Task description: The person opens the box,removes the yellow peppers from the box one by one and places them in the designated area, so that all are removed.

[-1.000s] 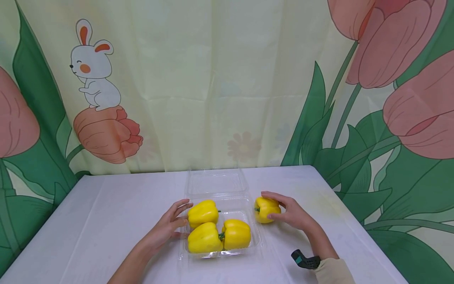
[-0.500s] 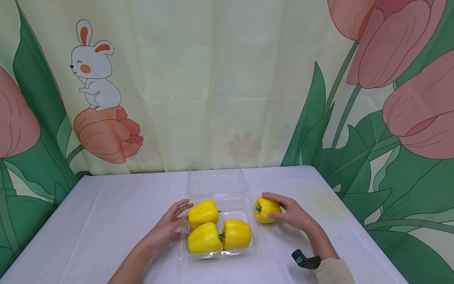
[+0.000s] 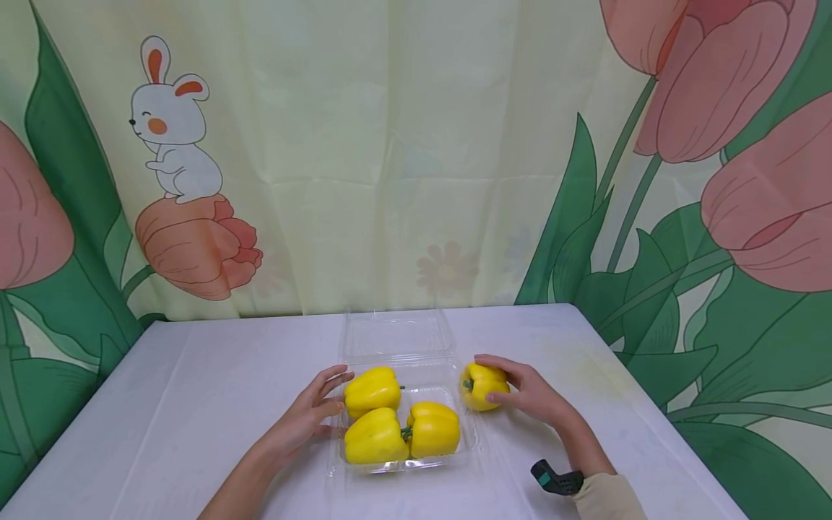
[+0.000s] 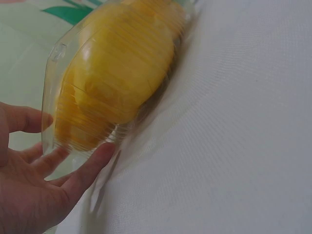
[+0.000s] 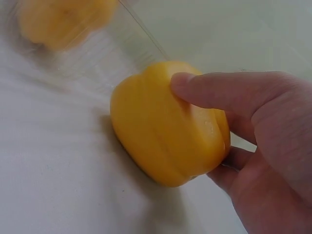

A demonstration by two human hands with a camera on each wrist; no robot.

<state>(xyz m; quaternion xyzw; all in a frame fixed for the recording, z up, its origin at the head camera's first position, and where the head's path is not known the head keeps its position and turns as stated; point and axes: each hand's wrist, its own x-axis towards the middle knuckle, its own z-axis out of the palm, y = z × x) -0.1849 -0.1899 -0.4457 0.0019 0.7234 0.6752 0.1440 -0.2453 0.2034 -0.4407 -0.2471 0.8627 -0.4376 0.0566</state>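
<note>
My right hand [image 3: 529,393] holds a yellow bell pepper [image 3: 482,386] just right of the clear plastic clamshell container [image 3: 448,372]. In the right wrist view, the thumb lies along one side of this pepper [image 5: 161,126], with other fingers partly hidden behind it. Three more yellow bell peppers lie in the container: one at back left [image 3: 373,391], one at front left [image 3: 375,437], one at front right [image 3: 434,429]. At the container's left side rests my left hand [image 3: 308,412], fingers spread against its wall. The left wrist view shows those fingertips at the ribbed plastic [image 4: 117,73].
The container's clear lid [image 3: 398,336] is folded back flat behind it. A white cloth covers the table [image 3: 221,390]. Behind the table hangs a printed curtain [image 3: 325,159] with a rabbit and tulips. A black wrist device [image 3: 557,479] is on the right wrist.
My right hand has shifted slightly left with the pepper, closer to the container, and the pepper has turned a little. The left hand and the peppers in the container have stayed put.
</note>
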